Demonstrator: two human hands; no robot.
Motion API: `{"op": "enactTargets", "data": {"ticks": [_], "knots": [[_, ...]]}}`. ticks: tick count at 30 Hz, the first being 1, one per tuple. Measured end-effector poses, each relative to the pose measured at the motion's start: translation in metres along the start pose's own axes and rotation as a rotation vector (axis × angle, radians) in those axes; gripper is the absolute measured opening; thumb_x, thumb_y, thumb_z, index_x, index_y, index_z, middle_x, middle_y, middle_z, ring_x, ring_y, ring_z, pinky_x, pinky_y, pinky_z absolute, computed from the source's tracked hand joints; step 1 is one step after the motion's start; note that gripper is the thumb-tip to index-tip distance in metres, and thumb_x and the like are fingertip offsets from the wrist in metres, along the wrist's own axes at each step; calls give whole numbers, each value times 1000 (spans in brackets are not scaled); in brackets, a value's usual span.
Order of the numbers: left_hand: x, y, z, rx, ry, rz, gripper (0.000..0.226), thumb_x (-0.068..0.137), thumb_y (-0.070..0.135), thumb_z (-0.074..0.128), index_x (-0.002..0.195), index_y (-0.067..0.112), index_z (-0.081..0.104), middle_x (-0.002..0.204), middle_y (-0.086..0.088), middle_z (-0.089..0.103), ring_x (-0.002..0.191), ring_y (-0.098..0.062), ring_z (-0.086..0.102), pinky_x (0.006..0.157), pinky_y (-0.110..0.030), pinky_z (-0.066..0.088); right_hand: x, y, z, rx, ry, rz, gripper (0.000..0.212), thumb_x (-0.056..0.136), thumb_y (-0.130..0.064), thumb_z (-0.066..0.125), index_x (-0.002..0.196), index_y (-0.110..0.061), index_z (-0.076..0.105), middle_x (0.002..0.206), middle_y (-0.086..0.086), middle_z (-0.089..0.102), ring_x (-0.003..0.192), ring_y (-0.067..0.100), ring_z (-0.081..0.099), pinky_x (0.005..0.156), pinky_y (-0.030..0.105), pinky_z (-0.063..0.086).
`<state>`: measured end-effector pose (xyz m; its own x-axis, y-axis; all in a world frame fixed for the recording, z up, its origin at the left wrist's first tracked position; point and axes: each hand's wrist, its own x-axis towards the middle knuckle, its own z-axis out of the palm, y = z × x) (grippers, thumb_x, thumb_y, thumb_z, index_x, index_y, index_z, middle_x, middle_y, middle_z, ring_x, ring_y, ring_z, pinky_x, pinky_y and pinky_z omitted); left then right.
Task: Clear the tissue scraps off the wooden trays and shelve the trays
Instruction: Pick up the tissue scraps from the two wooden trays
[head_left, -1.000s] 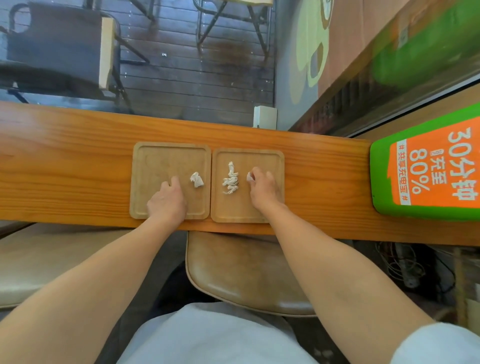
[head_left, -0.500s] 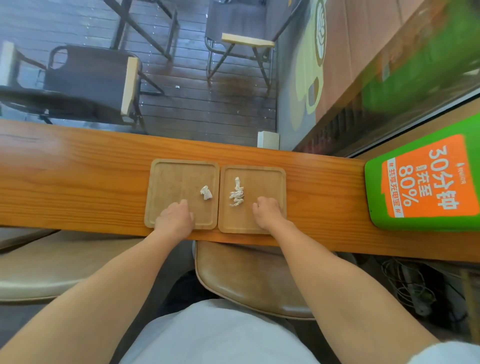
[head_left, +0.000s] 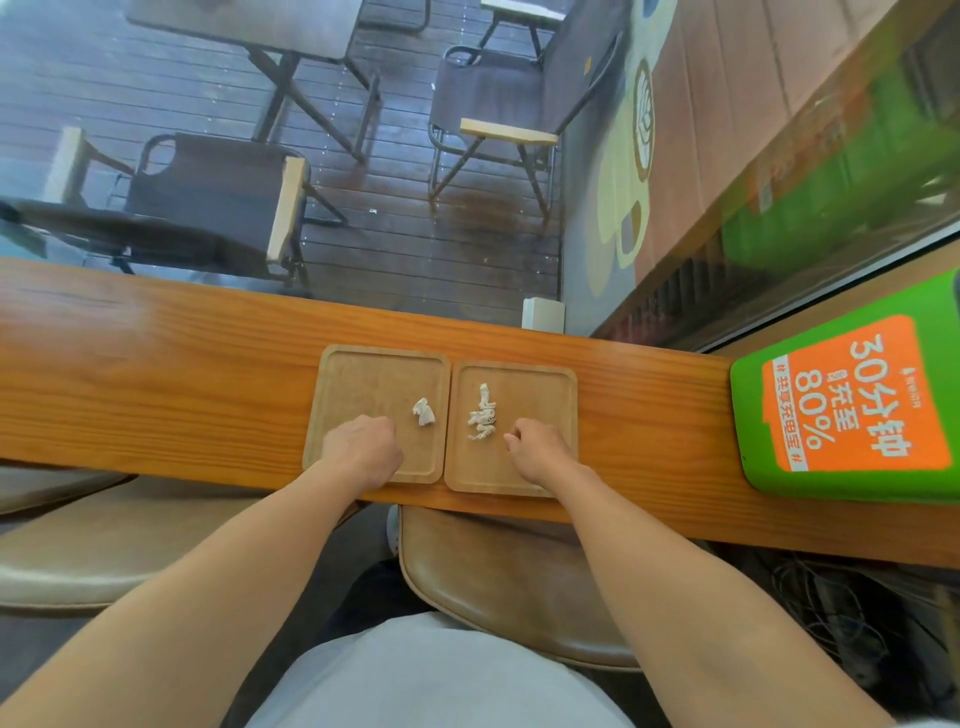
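Two light wooden trays lie side by side on the orange-brown counter (head_left: 156, 395). The left tray (head_left: 363, 382) carries one small white tissue scrap (head_left: 423, 411) near its right rim. On the right tray (head_left: 543, 395) a strip of several crumpled tissue scraps (head_left: 482, 415) lies left of centre. My left hand (head_left: 363, 451) rests on the left tray's near part with its fingers curled into a fist. My right hand (head_left: 540, 451) sits on the right tray's near part, fingers curled and pinched together just right of the scraps. Whatever it holds is hidden inside the fingers.
A green and orange charging station (head_left: 841, 410) stands on the counter at the right. A brown stool seat (head_left: 519, 582) is under the counter's near edge, and a second seat (head_left: 78, 561) is at the left. A small white box (head_left: 543, 313) sits at the counter's far edge by the window.
Both hands pulled back toward the trays' near edge and curled shut. The small scrap that lay at my right fingertips is gone from the tray. My view tilted upward.
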<state>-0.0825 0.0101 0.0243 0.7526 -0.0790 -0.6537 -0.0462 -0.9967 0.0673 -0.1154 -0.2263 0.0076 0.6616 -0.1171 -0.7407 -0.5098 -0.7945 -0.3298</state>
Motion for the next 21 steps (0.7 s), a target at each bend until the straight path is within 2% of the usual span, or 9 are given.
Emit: {"op": "enactTargets", "data": {"ticks": [4, 6, 8, 10, 12, 14, 16, 19, 21], "knots": [[6, 3, -1, -8, 51, 40, 25, 95, 34, 38, 91, 17, 56, 78, -3, 59, 72, -25, 59, 61, -36, 46, 4, -4, 5, 35, 33, -21, 22, 102, -32, 42, 116, -21, 56, 110, 7, 62, 90, 23, 59, 76, 39, 48], [11, 6, 2, -25, 90, 61, 23, 97, 37, 37, 97, 17, 49, 77, -4, 60, 70, -26, 60, 60, -37, 48, 7, -6, 10, 105, 37, -32, 22, 101, -27, 44, 122, -25, 51, 104, 5, 60, 86, 22, 61, 73, 39, 52], [15, 9, 6, -50, 133, 74, 23, 99, 39, 38, 105, 18, 45, 76, -5, 62, 68, -26, 61, 59, -38, 51, 9, -8, 13, 125, 70, -74, 32, 100, -18, 46, 128, -33, 44, 101, 2, 58, 81, 18, 58, 67, 35, 50], [21, 13, 11, -72, 175, 85, 27, 101, 41, 39, 116, 19, 41, 77, -5, 63, 66, -26, 62, 58, -38, 53, 15, -9, 16, 140, 127, -126, 49, 99, -10, 45, 133, -45, 36, 109, 2, 52, 87, 16, 55, 73, 35, 49], [26, 17, 15, -76, 204, 100, 32, 102, 44, 39, 123, 19, 39, 80, -6, 64, 66, -26, 62, 55, -37, 51, 21, -12, 17, 190, 136, -134, 50, 100, -15, 42, 134, -51, 34, 110, -2, 45, 94, 18, 56, 79, 38, 49], [34, 19, 20, -68, 211, 126, 35, 103, 45, 37, 126, 19, 38, 85, -7, 65, 68, -28, 62, 55, -38, 50, 29, -15, 18, 272, 136, -101, 36, 101, -36, 34, 135, -46, 43, 104, -11, 46, 101, 15, 58, 75, 33, 45], [42, 20, 24, -73, 192, 147, 34, 103, 43, 37, 126, 18, 39, 88, -9, 65, 71, -30, 61, 55, -38, 48, 39, -16, 18, 172, 201, -133, 44, 95, -51, 30, 131, -38, 51, 99, -17, 48, 97, 12, 59, 70, 31, 43], [53, 21, 27, -83, 165, 163, 30, 103, 41, 39, 122, 18, 40, 89, -10, 63, 74, -32, 61, 56, -39, 47, 53, -13, 16, 77, 260, -187, 45, 92, -50, 33, 122, -30, 59, 81, -12, 47, 68, 11, 51, 58, 31, 38], [57, 19, 29, -89, 165, 174, 26, 104, 40, 38, 117, 18, 41, 86, -10, 61, 74, -32, 60, 56, -39, 47, 58, -12, 16, 50, 243, -211, 39, 92, -47, 36, 118, -29, 59, 79, -10, 47, 63, 12, 46, 54, 31, 33]]}}
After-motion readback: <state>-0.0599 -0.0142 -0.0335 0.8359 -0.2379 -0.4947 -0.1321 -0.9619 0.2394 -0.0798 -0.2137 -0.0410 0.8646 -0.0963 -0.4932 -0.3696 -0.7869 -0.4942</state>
